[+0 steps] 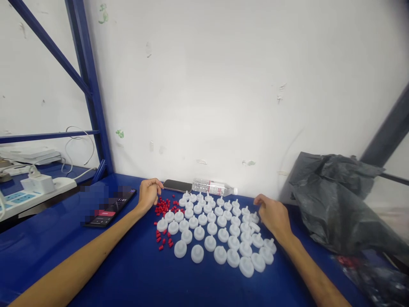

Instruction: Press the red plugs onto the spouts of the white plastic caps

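My left hand (149, 195) rests on the blue table with its fingers curled in; no object shows in it. Just right of it lies a loose group of small red caps (163, 206), with more scattered toward me. Many white round caps with a narrow spout (211, 228) stand across the middle of the table, most of them spout up. At their right edge is my right hand (273, 214), its fingers bent and closed toward the table. I see nothing held there, though the underside of the fingers is hidden.
A dark phone (177, 186) and a clear plastic bottle (214, 187) lie along the wall. Left of my arm is a phone with a lit screen (111, 208). A power strip (35, 192) sits far left, a grey plastic bag (338, 200) at right. Blue posts (91, 85) frame the table.
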Motion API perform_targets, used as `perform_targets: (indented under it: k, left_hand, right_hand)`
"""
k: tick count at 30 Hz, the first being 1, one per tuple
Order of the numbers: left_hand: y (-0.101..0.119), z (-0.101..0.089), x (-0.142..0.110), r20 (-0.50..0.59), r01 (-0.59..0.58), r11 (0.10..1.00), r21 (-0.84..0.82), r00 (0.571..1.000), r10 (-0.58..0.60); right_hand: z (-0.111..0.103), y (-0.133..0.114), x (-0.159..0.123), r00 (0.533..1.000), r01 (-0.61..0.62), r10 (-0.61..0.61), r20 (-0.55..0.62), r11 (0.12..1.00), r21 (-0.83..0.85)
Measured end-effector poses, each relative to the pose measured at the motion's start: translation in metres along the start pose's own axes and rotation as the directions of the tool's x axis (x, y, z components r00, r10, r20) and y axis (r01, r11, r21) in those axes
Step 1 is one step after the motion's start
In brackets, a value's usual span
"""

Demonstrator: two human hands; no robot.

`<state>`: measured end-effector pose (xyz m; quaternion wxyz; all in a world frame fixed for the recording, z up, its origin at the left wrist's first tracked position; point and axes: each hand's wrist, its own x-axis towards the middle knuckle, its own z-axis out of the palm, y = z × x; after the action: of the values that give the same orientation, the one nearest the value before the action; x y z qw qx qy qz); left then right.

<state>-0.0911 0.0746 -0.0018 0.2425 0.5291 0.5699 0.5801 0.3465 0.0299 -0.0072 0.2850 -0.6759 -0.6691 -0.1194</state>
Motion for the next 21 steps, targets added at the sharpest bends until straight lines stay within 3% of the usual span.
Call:
perform_targets:
  k: [9,14,17,21]
  left_hand:
    - [0.0064,0.0044,-0.0075,0.097,0.003,0.998,-0.069,0.995,0.004]
    - [0.0063,0.0022,-0.0086,0.136,-0.076,0.997,-0.034,0.987,0.08]
    - [0.0073,0.0016,-0.0086,0.129,-0.135,0.991,0.024,0.983,0.13]
    - [0.0094,0.0036,-0.0074,0.043,-0.162,0.98,0.12,0.987,0.158]
  right_hand:
    - [0.0049,0.001,0.0035,0.987,0.105,-0.107,-0.119,0.994,-0.028]
    - [0.0049,0.0051,0.0038,0.976,0.112,-0.121,-0.181,0.992,-0.055]
    - [0.001,0.0071,0.0036,0.986,0.085,-0.094,-0.141,0.994,-0.067]
    - [-0.0038,0.0089,0.0023,0.998,-0.002,-0.004,-0.069,0.996,-0.086]
